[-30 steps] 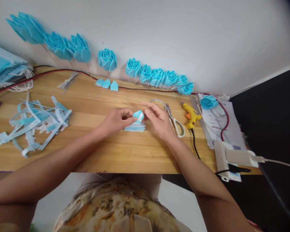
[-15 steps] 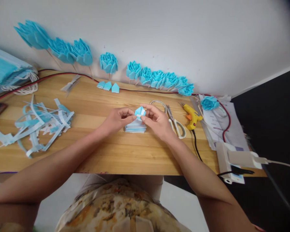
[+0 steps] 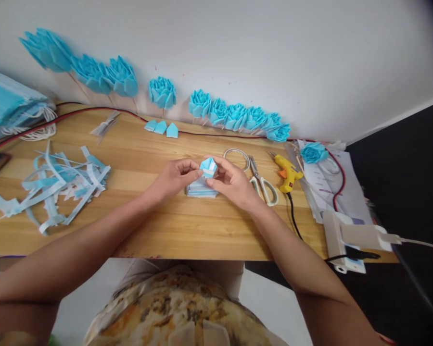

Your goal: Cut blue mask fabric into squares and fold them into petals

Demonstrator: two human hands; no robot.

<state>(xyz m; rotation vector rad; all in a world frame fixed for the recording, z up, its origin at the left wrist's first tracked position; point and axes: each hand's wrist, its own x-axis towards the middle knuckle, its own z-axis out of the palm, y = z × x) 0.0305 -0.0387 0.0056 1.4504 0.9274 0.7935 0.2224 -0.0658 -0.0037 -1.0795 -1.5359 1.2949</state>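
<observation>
Both of my hands pinch one small folded blue piece [image 3: 208,166] above the middle of the wooden desk [image 3: 159,226]. My left hand [image 3: 175,177] grips its left side with thumb and fingers closed. My right hand [image 3: 230,181] holds its right side, fingers curled round it. Directly under the piece lies a small stack of blue and white cut pieces [image 3: 201,189] on the desk.
Scissors [image 3: 261,181], a wire ring [image 3: 238,156] and a yellow glue gun [image 3: 287,172] lie right of my hands. Blue flowers [image 3: 234,115] line the wall, with three folded petals [image 3: 161,128] nearby. Cut strips [image 3: 57,182] and stacked masks [image 3: 7,103] sit left; a white box [image 3: 341,238] sits right.
My right hand has closed in from an open reach to a pinch on the folded piece, and the piece has been lifted slightly and turned between both hands.
</observation>
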